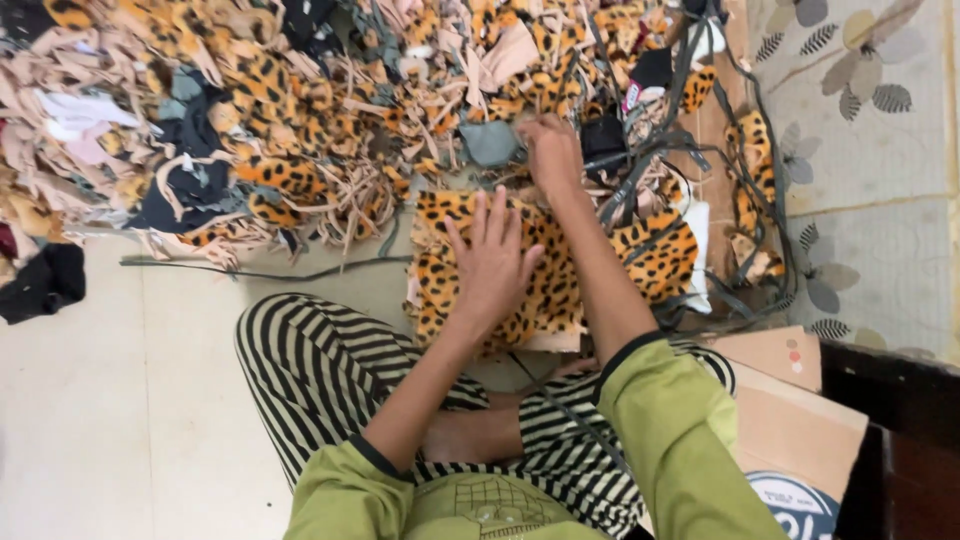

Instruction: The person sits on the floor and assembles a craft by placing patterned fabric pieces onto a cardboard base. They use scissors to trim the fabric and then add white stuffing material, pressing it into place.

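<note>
I sit on the floor with legs crossed, in striped trousers and a green top. My left hand lies flat, fingers spread, on a stack of leopard-print fabric pieces in front of me. My right hand reaches further out into the scrap heap, its fingers closed on a grey piece of fabric at the stack's far edge.
A big heap of fabric scraps, leopard-print, beige, black and grey, covers the floor ahead. Dark straps tangle at the right. A cardboard box stands by my right knee. A patterned rug lies at the right.
</note>
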